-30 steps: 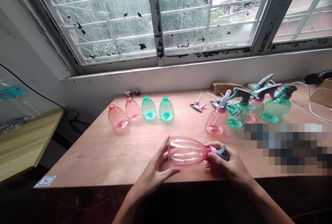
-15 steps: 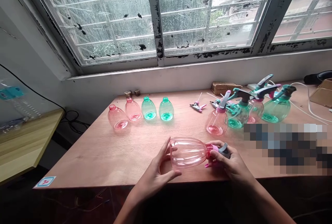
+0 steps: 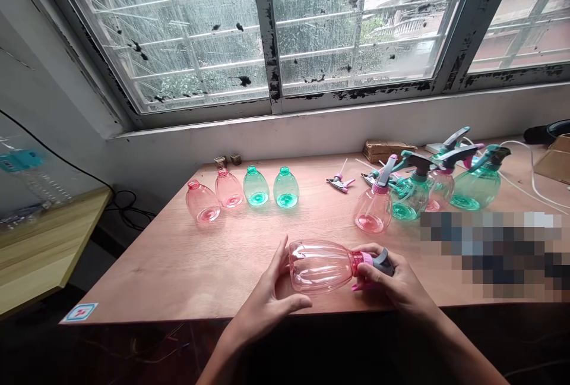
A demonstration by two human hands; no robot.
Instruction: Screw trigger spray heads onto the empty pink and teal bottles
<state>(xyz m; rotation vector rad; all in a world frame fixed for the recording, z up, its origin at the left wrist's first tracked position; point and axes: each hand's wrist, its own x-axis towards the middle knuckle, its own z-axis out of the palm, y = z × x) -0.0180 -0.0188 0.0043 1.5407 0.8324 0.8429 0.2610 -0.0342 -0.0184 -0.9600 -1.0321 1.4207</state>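
Observation:
A clear pink spray bottle point(image 3: 320, 266) lies sideways just above the table's front part, its base to the left. Closed around the pink collar and grey spray head point(image 3: 382, 261) at its neck is my right hand point(image 3: 398, 281); a pink tip pokes out below the fingers. My left hand point(image 3: 271, 290) is cupped about the base with thumb and fingers spread apart; whether the palm touches the base I cannot tell. Just beyond, a pink bottle with a spray head point(image 3: 373, 212) stands upright.
Two pink bottles point(image 3: 229, 189) and two green bottles point(image 3: 286, 190) without heads stand at the back left. A loose spray head point(image 3: 341, 183) lies mid-back. Several fitted green and pink spray bottles point(image 3: 476, 186) crowd the right, near a blurred patch point(image 3: 499, 254). A window point(image 3: 356, 28) is behind.
The pink bottle's base has turned and tilted slightly toward me, and my left fingers no longer show through it. My right hand keeps its grip on the spray head.

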